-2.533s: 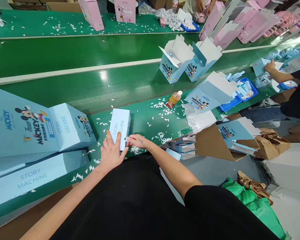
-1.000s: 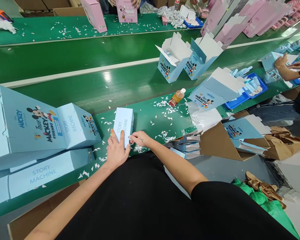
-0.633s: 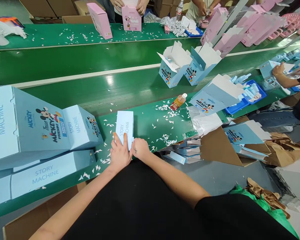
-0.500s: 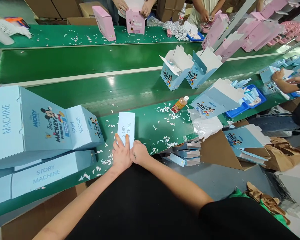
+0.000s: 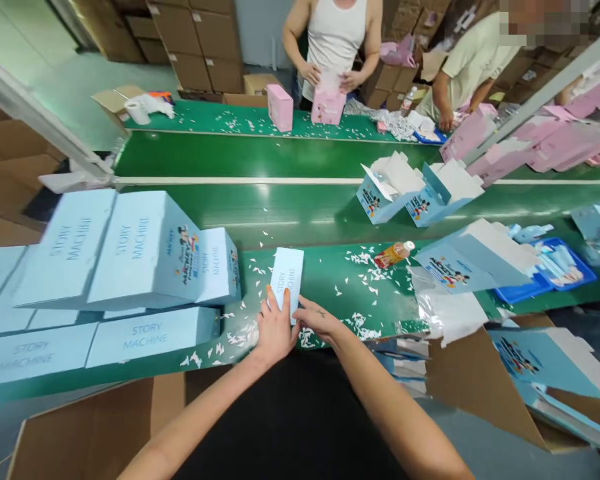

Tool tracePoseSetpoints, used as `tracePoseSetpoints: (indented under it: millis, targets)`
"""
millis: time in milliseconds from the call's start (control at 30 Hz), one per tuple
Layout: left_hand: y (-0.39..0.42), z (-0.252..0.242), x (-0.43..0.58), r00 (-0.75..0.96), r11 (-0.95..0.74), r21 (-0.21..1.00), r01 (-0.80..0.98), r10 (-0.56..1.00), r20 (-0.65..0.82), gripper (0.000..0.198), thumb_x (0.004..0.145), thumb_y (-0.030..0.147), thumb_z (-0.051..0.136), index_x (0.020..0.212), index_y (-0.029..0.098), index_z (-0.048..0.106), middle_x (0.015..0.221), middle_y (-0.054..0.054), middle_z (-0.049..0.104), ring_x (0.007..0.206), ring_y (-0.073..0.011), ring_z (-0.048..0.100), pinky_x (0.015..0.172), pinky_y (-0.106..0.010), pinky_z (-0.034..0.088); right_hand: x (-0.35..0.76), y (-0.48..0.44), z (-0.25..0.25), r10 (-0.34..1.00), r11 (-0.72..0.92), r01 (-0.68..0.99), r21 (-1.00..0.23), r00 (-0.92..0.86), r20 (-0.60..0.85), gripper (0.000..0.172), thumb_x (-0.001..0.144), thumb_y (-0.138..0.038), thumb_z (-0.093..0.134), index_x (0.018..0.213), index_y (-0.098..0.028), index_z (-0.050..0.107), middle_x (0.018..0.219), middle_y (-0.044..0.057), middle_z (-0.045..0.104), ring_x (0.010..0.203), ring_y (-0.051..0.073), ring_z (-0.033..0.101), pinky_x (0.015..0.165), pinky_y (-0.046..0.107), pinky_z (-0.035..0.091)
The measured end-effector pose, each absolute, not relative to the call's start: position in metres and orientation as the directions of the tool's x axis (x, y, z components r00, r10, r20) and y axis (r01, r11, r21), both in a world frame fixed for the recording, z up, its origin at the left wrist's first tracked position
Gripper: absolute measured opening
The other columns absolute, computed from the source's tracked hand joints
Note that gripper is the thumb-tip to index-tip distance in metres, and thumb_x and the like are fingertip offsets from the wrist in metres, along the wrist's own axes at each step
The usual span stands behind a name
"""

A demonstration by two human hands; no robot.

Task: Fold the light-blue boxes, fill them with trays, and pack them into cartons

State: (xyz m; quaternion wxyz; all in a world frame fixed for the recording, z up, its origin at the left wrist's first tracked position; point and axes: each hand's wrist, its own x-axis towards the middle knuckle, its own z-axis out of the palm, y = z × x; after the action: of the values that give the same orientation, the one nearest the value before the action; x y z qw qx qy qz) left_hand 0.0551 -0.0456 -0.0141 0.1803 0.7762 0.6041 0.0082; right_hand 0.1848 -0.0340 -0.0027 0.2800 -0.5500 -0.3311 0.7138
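Observation:
A light blue "STORY MACHINE" box [image 5: 288, 267] stands on the green bench in front of me, its narrow printed face turned up. Two spread fingers of my left hand [image 5: 276, 328], orange at the tips, press on that face, with the rest of the hand around the box's near left side. My right hand [image 5: 320, 318] is at the near right edge, thumb and forefinger touching it; its other fingers are curled and partly hidden. White paper scraps [image 5: 360, 327] lie around the box.
Stacked blue boxes [image 5: 130, 247] fill the left. To the right are a drink bottle [image 5: 394, 255] on its side, an open blue box [image 5: 475, 257], blue trays [image 5: 570, 263] and a carton [image 5: 460, 373] below. Co-workers handle pink boxes [image 5: 329, 103] across the belt.
My view has tipped up and swung left, showing more of the stack and the far side. My right hand has loosened from a fist, its thumb and forefinger now at the box's edge.

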Motion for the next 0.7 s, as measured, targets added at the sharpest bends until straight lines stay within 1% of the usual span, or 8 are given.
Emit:
tracePoseSetpoints:
  millis: [67,133,200,367,467,533,633,700]
  targets:
    - [-0.033,-0.003,0.052,0.249,-0.176,0.355,0.918,0.953,-0.172,0.076,0.085,0.035,0.058,0.154,0.017,0.028,0.159,-0.025,0.019,0.127,-0.0405,0.042,0.094,-0.054,0.043,0.195,-0.034,0.005,0.731,-0.676,-0.189,-0.712,-0.291,-0.617,0.065,0.077,-0.023,0.061,0.14,-0.033,0.051,0.143,-0.001,0.055,0.128,0.026,0.053,0.102,0.043,0.047]
    - [-0.019,0.014,0.045,0.218,-0.148,0.415,0.898,0.968,-0.127,0.072,0.086,0.034,0.056,0.152,0.019,0.032,0.157,-0.021,0.028,0.127,-0.0384,0.042,0.095,-0.053,0.043,0.206,-0.033,0.013,0.772,-0.636,-0.341,-0.692,-0.283,-0.57,0.057,0.082,-0.031,0.064,0.138,-0.037,0.053,0.152,-0.002,0.045,0.135,0.025,0.047,0.105,0.043,0.045]
    - [-0.009,0.036,0.036,0.2,-0.148,0.463,0.874,0.978,-0.064,0.067,0.087,0.033,0.055,0.15,0.023,0.036,0.154,-0.016,0.035,0.127,-0.0359,0.043,0.095,-0.051,0.044,0.217,-0.03,0.017,0.801,-0.596,-0.428,-0.68,-0.254,-0.542,0.052,0.085,-0.039,0.065,0.136,-0.036,0.055,0.154,0.0,0.042,0.134,0.026,0.048,0.106,0.046,0.044]
    - [0.004,0.096,-0.001,0.173,-0.253,0.449,0.857,0.962,0.212,0.057,0.087,0.034,0.055,0.143,0.024,0.048,0.151,-0.014,0.036,0.128,-0.0345,0.045,0.098,-0.05,0.045,0.242,-0.026,0.0,0.784,-0.598,-0.397,-0.696,-0.11,-0.611,0.049,0.084,-0.044,0.067,0.13,-0.029,0.06,0.148,0.008,0.05,0.126,0.027,0.057,0.104,0.047,0.046]
    - [0.014,0.126,-0.028,0.12,-0.23,0.353,0.907,0.944,0.306,0.057,0.085,0.036,0.059,0.14,0.023,0.051,0.151,-0.015,0.037,0.126,-0.0373,0.047,0.096,-0.052,0.046,0.263,-0.021,-0.026,0.761,-0.631,-0.265,-0.729,-0.032,-0.648,0.048,0.085,-0.047,0.063,0.127,-0.025,0.061,0.142,0.01,0.057,0.122,0.027,0.06,0.1,0.046,0.05]
    - [0.021,0.137,-0.046,0.102,-0.193,0.279,0.94,0.945,0.312,0.055,0.084,0.037,0.06,0.138,0.025,0.053,0.152,-0.014,0.037,0.123,-0.0393,0.049,0.093,-0.054,0.048,0.28,-0.007,-0.039,0.779,-0.622,-0.055,-0.781,0.047,-0.625,0.048,0.087,-0.048,0.057,0.129,-0.024,0.059,0.137,0.01,0.06,0.118,0.027,0.062,0.096,0.046,0.052]
    - [0.033,0.138,-0.067,0.071,-0.138,0.217,0.966,0.954,0.291,0.054,0.084,0.041,0.059,0.137,0.029,0.054,0.153,-0.011,0.038,0.121,-0.0424,0.051,0.089,-0.059,0.05,0.312,0.037,-0.046,0.864,-0.502,0.384,-0.775,0.202,-0.46,0.049,0.088,-0.045,0.052,0.131,-0.023,0.059,0.132,0.011,0.064,0.118,0.027,0.062,0.096,0.045,0.052]
    - [0.039,0.126,-0.077,0.032,-0.108,0.255,0.961,0.958,0.284,0.056,0.085,0.042,0.056,0.14,0.035,0.05,0.154,-0.008,0.038,0.121,-0.0448,0.05,0.089,-0.067,0.047,0.338,0.079,-0.042,0.899,-0.438,0.552,-0.709,0.274,-0.342,0.054,0.085,-0.043,0.057,0.133,-0.02,0.057,0.136,0.014,0.059,0.128,0.029,0.053,0.105,0.047,0.045]
